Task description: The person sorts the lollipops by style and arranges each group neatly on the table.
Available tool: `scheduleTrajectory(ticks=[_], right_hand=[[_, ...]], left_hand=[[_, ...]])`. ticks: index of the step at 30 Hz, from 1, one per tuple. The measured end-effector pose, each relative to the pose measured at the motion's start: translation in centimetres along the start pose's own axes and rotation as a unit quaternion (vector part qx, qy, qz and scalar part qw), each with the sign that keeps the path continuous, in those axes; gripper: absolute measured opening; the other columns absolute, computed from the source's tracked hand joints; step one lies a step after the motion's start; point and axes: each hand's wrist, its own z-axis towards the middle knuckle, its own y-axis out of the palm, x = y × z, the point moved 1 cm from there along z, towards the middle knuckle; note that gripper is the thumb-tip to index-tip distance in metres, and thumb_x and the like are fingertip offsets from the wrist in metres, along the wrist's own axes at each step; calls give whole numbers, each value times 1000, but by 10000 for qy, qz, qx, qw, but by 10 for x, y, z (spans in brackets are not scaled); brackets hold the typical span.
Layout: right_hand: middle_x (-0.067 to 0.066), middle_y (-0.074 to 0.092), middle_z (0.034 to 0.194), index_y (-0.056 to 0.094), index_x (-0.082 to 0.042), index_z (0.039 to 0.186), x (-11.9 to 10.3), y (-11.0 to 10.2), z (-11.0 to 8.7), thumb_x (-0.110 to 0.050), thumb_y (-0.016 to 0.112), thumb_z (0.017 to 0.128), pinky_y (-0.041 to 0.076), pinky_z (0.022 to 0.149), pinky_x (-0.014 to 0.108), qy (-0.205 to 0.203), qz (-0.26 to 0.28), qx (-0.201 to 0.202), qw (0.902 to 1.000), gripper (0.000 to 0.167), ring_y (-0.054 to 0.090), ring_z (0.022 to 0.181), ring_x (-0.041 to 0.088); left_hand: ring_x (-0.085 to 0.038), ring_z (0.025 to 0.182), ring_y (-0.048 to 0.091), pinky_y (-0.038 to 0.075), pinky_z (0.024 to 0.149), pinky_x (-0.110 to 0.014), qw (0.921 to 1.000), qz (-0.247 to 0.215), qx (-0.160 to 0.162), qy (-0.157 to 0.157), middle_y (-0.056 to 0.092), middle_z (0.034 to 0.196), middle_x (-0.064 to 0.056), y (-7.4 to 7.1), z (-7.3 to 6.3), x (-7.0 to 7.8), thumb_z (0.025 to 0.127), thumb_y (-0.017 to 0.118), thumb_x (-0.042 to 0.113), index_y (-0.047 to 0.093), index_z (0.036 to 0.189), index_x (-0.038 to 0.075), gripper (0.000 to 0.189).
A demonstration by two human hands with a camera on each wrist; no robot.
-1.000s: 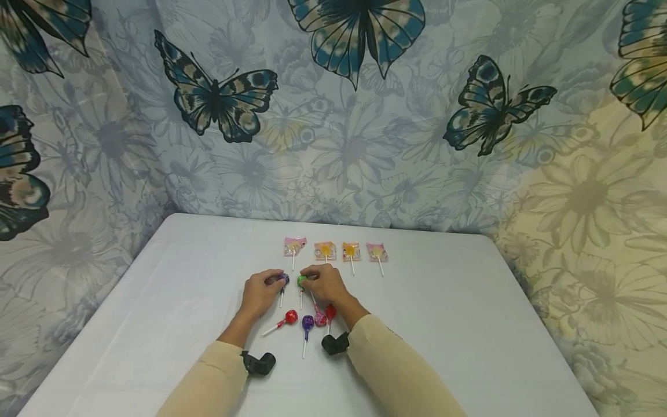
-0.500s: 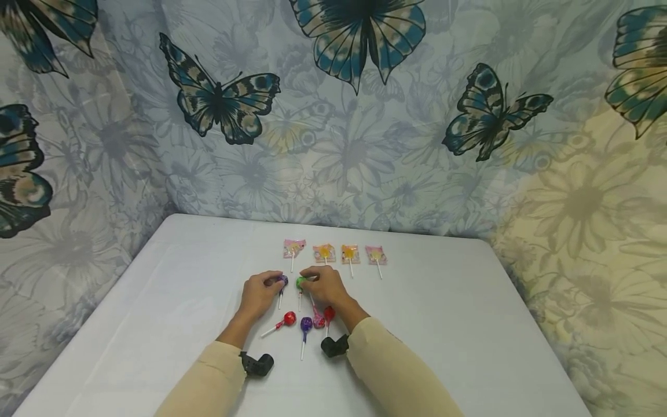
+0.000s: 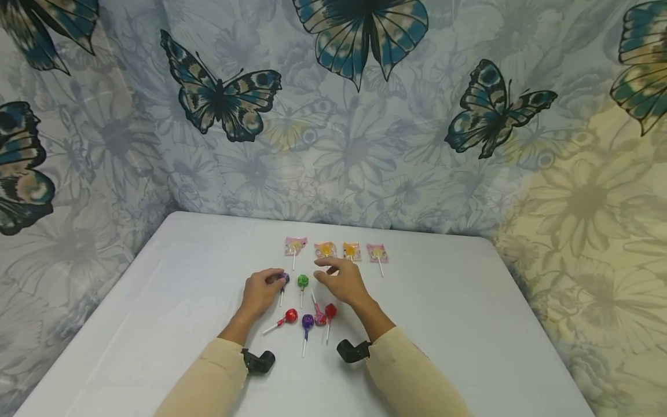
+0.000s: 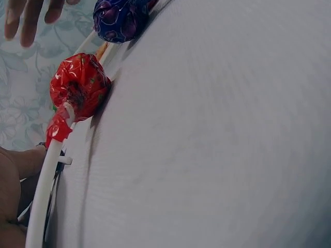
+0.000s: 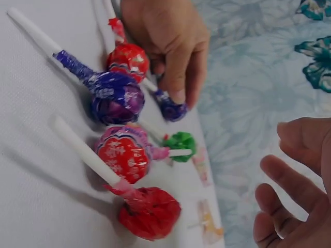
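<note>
My left hand (image 3: 259,294) pinches the head of a purple lollipop (image 5: 173,110), whose white stick points toward me on the table. Just right of it lies a green lollipop (image 3: 303,281), touched by neither hand. My right hand (image 3: 345,282) hovers to the right of the green one, thumb and fingers spread, nothing between them. Closer to me lie a red lollipop (image 3: 290,315), another purple lollipop (image 3: 307,321), a pink-and-red lollipop (image 3: 320,319) with its stick pointing away, and a second red lollipop (image 3: 330,311). In the left wrist view a red lollipop (image 4: 80,85) looms large.
Several flat lollipops in clear printed bags lie in a row toward the back, among them a pink one (image 3: 295,247) and an orange one (image 3: 325,249). The white table (image 3: 443,324) meets a butterfly-patterned wall covering (image 3: 354,174) behind.
My right hand has let go of the green lollipop and moved right, its fingers parting. The green lollipop stays in place. My left hand keeps its pinch on the purple lollipop.
</note>
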Motion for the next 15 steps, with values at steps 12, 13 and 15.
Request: scheduleTrajectory(ticks=[12, 13, 15], right_hand=[[-4, 69, 106, 74, -15, 110, -13, -26, -33, -21, 74, 85, 48, 70, 34, -653, 122, 564, 9962, 25, 58, 89, 20], [-4, 69, 105, 74, -15, 110, -13, -27, -35, -20, 74, 85, 48, 70, 34, -683, 155, 598, 9958, 25, 58, 89, 20], [-4, 69, 105, 74, -15, 109, -11, -28, -41, -19, 74, 85, 48, 70, 35, -718, 194, 648, 9951, 24, 58, 90, 20]], left_hand=[[-26, 93, 58, 47, 81, -40, 10000, 42, -7, 38, 68, 102, -10, -1, 0, 1, 87, 70, 10, 71, 114, 5, 27], [-25, 92, 58, 47, 80, -40, 10000, 48, -1, 53, 68, 101, -10, -1, 0, 1, 87, 71, 9, 71, 114, 4, 27], [-25, 91, 58, 47, 79, -41, 9999, 77, 12, 89, 68, 100, -10, -1, 0, 1, 87, 71, 9, 71, 113, 4, 27]])
